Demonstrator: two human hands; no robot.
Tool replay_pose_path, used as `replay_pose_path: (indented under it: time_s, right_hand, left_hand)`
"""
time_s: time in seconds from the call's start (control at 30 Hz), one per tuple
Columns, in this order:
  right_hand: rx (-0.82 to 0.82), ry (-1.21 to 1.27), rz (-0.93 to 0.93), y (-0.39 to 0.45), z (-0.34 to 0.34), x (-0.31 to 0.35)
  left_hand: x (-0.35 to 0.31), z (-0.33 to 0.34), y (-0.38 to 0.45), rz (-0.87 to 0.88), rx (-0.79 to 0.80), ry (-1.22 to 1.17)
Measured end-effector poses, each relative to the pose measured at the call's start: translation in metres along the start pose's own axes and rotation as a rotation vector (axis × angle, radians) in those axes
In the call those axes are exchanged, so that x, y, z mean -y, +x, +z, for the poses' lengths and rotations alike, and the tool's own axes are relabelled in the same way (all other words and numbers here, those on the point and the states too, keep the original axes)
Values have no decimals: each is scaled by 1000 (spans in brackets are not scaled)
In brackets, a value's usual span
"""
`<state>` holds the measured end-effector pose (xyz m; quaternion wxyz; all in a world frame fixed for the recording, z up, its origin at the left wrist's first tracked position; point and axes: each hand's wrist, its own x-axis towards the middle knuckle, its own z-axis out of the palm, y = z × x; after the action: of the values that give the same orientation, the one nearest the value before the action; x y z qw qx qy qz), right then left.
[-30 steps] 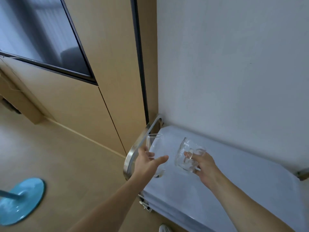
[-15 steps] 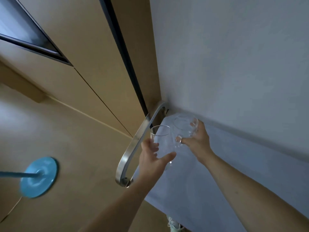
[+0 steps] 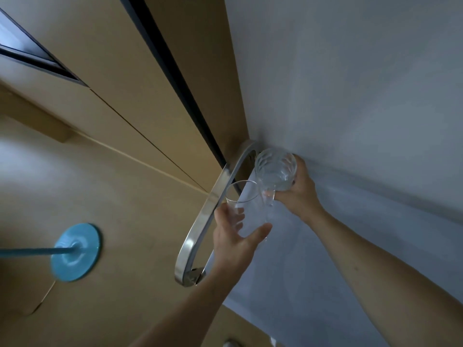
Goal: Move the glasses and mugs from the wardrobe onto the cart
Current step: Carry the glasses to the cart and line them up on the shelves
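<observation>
Two glass pieces are in the air over the cart (image 3: 338,259), one in each hand. The left hand (image 3: 234,242) wraps its fingers and thumb around a plain clear glass (image 3: 244,211), held upright just inside the cart's curved metal handle (image 3: 200,221). The right hand (image 3: 299,194) curls around a cut-pattern glass mug (image 3: 275,169), which sits just beyond the plain glass, close to the wall (image 3: 350,83) at the cart's far corner; whether its base already rests on the cart's top I cannot tell. The two vessels look nearly touching, so the likeliest mishap is a clink or chip if either hand drifts toward the other while lowering. The mug is also close to the wall and the handle's far end, and a knock there could tip it. The cart's top appears covered in smooth sheeting, so a glass set down at a tilt might slide toward the handle-side edge.
</observation>
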<state>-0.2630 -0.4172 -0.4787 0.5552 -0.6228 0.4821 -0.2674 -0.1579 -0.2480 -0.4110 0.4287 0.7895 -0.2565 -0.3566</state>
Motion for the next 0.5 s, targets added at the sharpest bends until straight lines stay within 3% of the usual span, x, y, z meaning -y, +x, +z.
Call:
replay_pose_path:
  time_s: [0.37,0.5]
  right_hand:
    - [162,-100,14,19,-19,-5]
    - [-40,-221,112,-11,-26,-8]
  left_hand:
    - [21,-12,-7,49,88,25]
    - [32,-23,-18,86,140,42]
